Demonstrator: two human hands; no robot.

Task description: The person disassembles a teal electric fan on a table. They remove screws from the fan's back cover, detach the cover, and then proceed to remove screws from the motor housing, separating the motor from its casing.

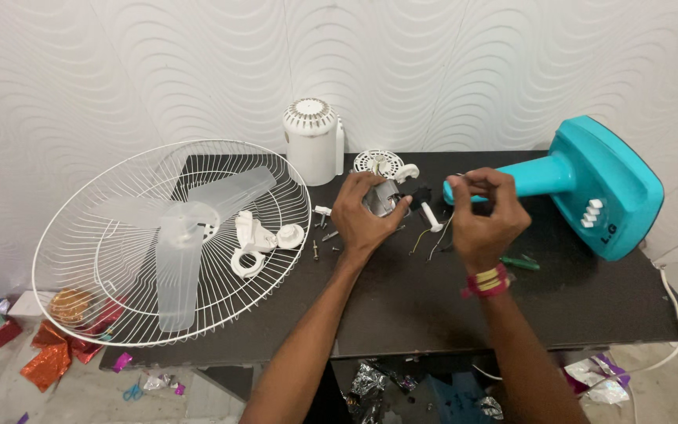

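My left hand [364,216] grips a small metal fan motor [386,198] above the dark table [402,302]. My right hand [484,216] is closed with its fingertips pinching something thin, likely a wire, near the neck of the teal fan stand [590,184]. Thin wires [429,239] trail from the motor down onto the table between my hands. A white shaft piece [431,217] pokes out beside the motor.
A white wire fan guard [119,298] holding a clear blade [178,235] and white plastic parts [256,239] overhangs the table's left edge. A white motor cover [311,141] and vented disc [378,162] stand at the back. Screws [319,247], a green screwdriver [521,263], a white cord [675,310].
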